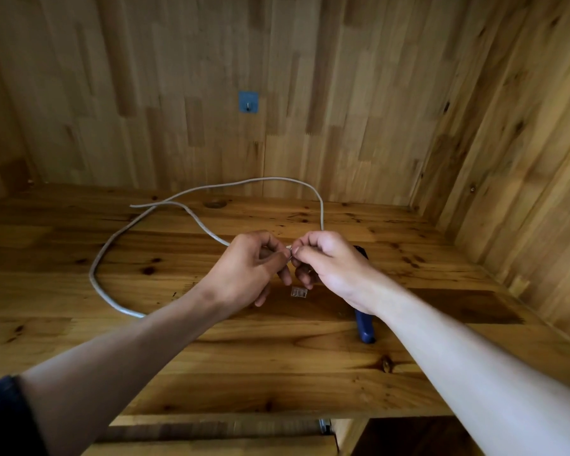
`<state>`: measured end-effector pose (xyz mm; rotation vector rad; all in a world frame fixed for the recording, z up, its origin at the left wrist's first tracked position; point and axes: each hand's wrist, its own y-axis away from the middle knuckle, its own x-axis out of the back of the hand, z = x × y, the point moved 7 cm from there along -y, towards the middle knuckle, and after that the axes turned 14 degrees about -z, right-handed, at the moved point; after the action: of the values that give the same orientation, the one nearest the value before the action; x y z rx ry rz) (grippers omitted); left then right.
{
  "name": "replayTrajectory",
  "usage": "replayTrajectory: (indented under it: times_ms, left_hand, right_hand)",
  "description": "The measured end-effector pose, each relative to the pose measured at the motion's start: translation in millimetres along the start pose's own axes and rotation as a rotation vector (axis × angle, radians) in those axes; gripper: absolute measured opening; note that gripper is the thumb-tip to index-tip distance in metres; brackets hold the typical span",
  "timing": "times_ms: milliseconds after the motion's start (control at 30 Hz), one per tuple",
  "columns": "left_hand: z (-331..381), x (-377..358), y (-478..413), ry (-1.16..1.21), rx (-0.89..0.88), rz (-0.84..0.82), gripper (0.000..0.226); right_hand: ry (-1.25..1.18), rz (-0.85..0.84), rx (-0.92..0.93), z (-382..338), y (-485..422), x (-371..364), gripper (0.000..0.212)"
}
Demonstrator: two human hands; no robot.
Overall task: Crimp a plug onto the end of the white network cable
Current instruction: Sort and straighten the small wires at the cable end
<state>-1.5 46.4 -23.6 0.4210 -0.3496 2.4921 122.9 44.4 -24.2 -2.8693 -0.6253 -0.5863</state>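
Observation:
The white network cable (pixel 112 238) loops over the wooden desk (pixel 79 340), and one stretch climbs the back wall. My left hand (pixel 244 271) grips the cable close to its end. My right hand (pixel 329 264) pinches the cable's tip just to the right, fingertips almost touching the left hand's. A small clear plug (pixel 298 292) lies on the desk under my hands. The blue-handled crimping tool (pixel 364 325) lies beneath my right wrist, mostly hidden.
Wooden walls close in the desk at the back and on the right. A blue hook plate (pixel 248 101) is fixed on the back wall. The cable's other free end (pixel 133 206) rests at the back left. A drawer edge (pixel 218 432) shows below the desk front.

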Motion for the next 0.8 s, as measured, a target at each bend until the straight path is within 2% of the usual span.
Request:
replayTrajectory:
  times_ms: [333, 567, 800]
  left_hand:
    - [-2.4, -0.2, -0.8, 0.127, 0.076, 0.020, 0.011]
    - [-2.3, 1.3, -0.7, 0.051, 0.082, 0.037, 0.012]
    - [-3.7, -3.2, -0.3, -0.004, 0.101, -0.046, 0.018]
  right_hand:
    - [0.071, -0.002, -0.025, -2.6, 0.4, 0.6, 0.019]
    - [0.031, -0.025, -0.032, -2.6, 1.0, -3.6, 0.019]
    - [0.276, 0.023, -0.017, -8.2, 2.1, 0.8, 0.020]
